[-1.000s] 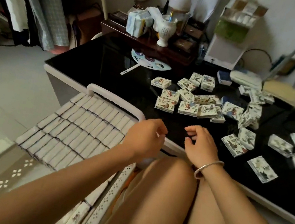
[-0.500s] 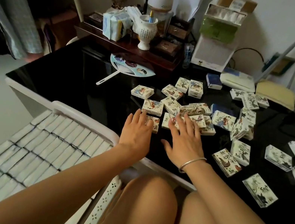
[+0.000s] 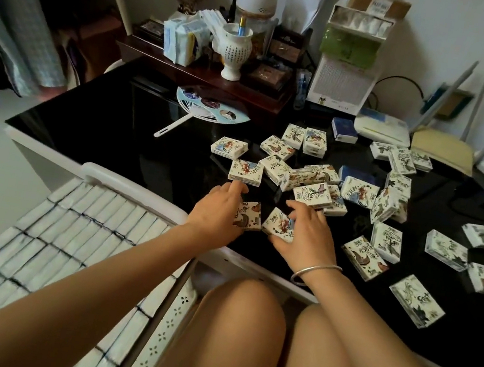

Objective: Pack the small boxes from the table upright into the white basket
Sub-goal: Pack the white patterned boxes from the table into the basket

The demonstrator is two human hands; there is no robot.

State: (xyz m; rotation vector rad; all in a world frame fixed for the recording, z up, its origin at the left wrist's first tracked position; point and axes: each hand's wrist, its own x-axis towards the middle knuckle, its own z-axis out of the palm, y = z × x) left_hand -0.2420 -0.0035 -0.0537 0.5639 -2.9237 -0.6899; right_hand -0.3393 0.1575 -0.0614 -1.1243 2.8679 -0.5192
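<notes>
Several small white boxes with painted pictures lie scattered flat on the black table (image 3: 113, 134). My left hand (image 3: 215, 214) grips one small box (image 3: 249, 221) near the table's front edge. My right hand (image 3: 309, 234) pinches a second small box (image 3: 279, 226) between thumb and fingers, right beside the first. The white basket (image 3: 136, 188) stands to the left below the table edge, filled with rows of upright boxes (image 3: 91, 221). A loose pile of boxes (image 3: 300, 177) lies just beyond my hands.
A round hand fan (image 3: 212, 107) lies on the table behind the boxes. A dark wooden tray with a white vase (image 3: 234, 52), tissue packs and jars lines the back. More boxes (image 3: 445, 250) spread to the right. My bare knees sit below the table edge.
Both hands reached forward from the table's front edge onto the boxes, then drew back a little, each now holding one box. The view shifted right, away from the basket.
</notes>
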